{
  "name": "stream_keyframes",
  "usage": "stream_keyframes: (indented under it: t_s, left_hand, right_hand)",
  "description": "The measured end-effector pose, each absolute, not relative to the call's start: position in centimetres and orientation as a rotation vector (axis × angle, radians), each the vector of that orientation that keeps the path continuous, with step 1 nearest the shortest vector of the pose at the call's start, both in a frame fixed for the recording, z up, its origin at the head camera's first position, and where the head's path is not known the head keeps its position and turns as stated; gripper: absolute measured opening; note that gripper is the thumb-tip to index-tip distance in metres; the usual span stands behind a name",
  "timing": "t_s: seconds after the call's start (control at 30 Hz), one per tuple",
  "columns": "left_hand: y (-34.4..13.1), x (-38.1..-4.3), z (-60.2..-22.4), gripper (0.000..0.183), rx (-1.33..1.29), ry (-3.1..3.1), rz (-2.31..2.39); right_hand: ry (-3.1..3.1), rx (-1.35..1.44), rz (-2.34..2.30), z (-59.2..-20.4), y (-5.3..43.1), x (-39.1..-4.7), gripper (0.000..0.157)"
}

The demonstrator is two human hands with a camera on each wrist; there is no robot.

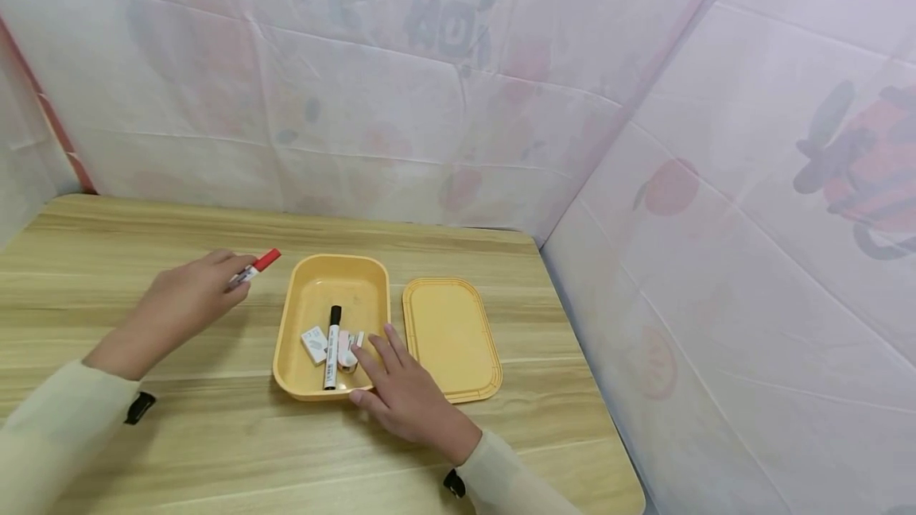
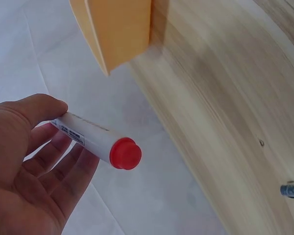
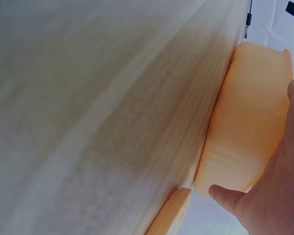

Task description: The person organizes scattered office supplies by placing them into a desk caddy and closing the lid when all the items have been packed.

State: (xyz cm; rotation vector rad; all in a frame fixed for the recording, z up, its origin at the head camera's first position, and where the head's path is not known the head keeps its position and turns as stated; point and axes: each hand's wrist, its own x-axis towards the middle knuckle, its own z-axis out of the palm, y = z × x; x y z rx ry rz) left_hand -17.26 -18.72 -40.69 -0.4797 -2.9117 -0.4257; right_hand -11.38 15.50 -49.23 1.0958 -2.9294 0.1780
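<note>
In the head view, my left hand [image 1: 196, 288] pinches a white marker [image 1: 246, 274] with a red cap, left of a yellow plastic box [image 1: 282, 340]. The left wrist view shows the marker's red end [image 2: 126, 153] beyond the thumb and fingers. My right hand [image 1: 411, 396] is at the box's near right corner, fingers spread over the rim and thumb by the near wall. Inside the box lie a black-capped white marker [image 1: 332, 348], a small white pack [image 1: 314, 345] and a small pink-and-white item [image 1: 347, 352], partly covered by other things.
A yellow lid [image 1: 454, 340] lies flat on the wooden table [image 1: 229, 451], right of the box. Printed cloth walls [image 1: 429, 102] surround the table's back and sides. At the left wrist view's edge, a dark-tipped pen-like object [image 2: 291, 190] shows in part.
</note>
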Motion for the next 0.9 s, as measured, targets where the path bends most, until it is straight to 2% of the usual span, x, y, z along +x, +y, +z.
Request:
stream_keyframes:
  t_s: [0.47, 0.9]
  left_hand:
    - [-16.5, -17.0, -40.5, 0.038, -0.537, -2.896, -0.451]
    - [-14.1, -17.3, -40.2, 0.042, -0.535, -2.94, -0.466]
  right_hand:
    - [-2.91, 1.107, 0.151, -49.2, 15.4, -11.3, 0.065]
    - [-2.927, 1.099, 0.175, -49.1, 15.4, -11.4, 0.066]
